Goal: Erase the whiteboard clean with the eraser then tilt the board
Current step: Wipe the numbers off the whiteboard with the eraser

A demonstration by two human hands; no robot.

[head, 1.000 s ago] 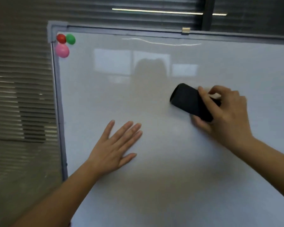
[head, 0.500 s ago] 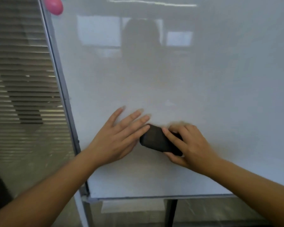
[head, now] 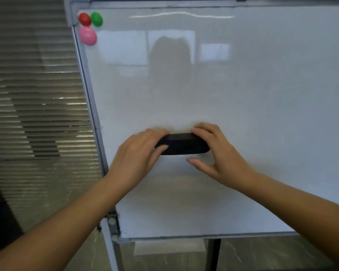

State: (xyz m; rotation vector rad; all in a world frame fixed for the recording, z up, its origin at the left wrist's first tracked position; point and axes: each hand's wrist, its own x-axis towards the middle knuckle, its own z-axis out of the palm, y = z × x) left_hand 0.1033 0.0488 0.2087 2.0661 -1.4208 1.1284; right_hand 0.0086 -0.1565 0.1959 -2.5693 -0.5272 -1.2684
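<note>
Two hands share the eraser low on the whiteboard: left hand curled on one end, right hand seemingly loosening. Keep it flat and pressed.

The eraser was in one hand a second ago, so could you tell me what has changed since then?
The eraser has come down from mid-board to the lower part and now lies level. The left hand, earlier flat on the whiteboard, has closed on its left end, and the right hand keeps the right end. The board shows no writing, as before, and the three magnets remain in the corner.
</note>
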